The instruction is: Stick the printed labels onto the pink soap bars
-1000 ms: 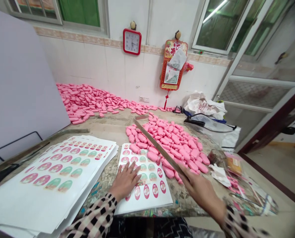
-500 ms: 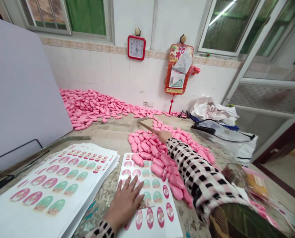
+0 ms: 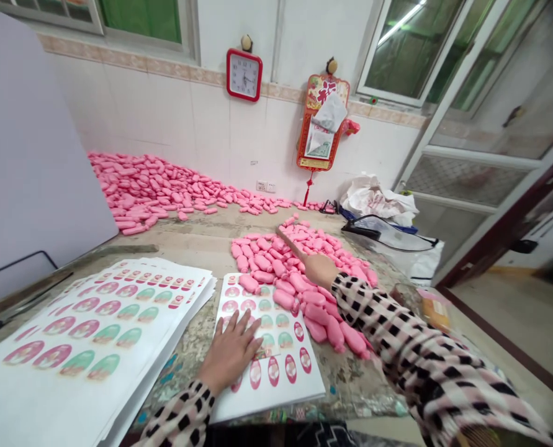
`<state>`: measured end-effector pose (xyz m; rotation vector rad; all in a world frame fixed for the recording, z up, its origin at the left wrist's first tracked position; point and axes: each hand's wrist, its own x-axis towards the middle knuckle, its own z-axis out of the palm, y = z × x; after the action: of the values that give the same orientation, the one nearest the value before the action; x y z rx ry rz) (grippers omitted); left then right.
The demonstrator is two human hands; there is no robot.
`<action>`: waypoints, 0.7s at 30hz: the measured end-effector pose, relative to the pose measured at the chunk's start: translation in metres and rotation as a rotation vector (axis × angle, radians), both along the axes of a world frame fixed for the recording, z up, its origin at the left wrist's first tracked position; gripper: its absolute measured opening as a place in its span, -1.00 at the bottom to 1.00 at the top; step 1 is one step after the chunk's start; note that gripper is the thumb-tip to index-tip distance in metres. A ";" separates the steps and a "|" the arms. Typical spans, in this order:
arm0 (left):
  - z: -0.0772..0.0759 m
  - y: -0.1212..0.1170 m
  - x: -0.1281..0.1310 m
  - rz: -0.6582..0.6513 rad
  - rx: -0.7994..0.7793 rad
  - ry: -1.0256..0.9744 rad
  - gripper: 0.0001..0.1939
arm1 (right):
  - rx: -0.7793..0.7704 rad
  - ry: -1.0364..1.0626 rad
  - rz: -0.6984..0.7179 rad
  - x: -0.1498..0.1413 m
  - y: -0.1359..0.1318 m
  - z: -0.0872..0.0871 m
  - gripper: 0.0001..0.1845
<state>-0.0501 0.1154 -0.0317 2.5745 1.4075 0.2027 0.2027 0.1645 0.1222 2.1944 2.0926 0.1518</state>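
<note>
My left hand [image 3: 232, 352] lies flat with fingers spread on a white sheet of stickers [image 3: 299, 386], printed with pink and green ovals. My right hand [image 3: 321, 271] is wrapped round a flat wooden stick [image 3: 290, 243], which reaches into a heap of small pink bottle-shaped pieces [image 3: 263, 261]. Some of these pieces rest on the top of the sticker sheet. Others lie under my right forearm, near the table edge. The near end of the stick is hidden in my hand.
To the left lies a thick stack of printed sticker sheets [image 3: 94, 335]. A larger pile of pink pieces [image 3: 159, 186] runs along the wall beside a pale panel [image 3: 29, 136]. At right stand a clear zip bag [image 3: 397, 239] and crumpled white plastic [image 3: 373, 198].
My right hand has drawn the stick toward me and slightly right, into the pink heap. My left hand stays on the sheet. The camera view has shifted.
</note>
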 end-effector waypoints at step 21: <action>0.004 -0.006 0.000 -0.022 -0.016 -0.012 -0.38 | 0.180 0.333 -0.129 0.021 -0.253 -0.084 -0.48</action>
<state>-0.0500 0.1093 -0.0274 2.5702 1.3701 0.2016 0.2237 -0.0887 0.0384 2.6113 2.1606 -0.0414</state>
